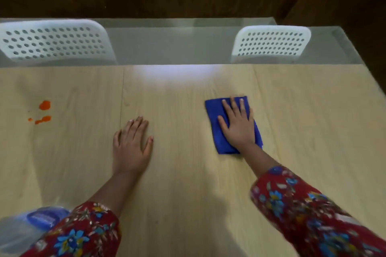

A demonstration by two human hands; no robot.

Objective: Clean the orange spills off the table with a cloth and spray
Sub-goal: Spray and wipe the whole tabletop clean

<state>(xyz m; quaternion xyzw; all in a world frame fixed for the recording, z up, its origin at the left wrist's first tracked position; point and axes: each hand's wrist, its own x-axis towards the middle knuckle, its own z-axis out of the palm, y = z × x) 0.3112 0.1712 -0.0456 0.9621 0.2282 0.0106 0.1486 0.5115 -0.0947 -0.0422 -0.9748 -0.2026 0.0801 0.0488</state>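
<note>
Pressing R hand (238, 125) on cloth (215, 110), spills (44, 105) left

Spills (43, 111) far left on table (188, 183); cloth (217, 129) right, 2 chairs (54, 40) behind.

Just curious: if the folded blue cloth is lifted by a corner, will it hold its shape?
Probably not: the blue cloth lies folded flat, so it would likely droop and unfold. Under the flat right hand it should slide easily on the smooth table.
</note>
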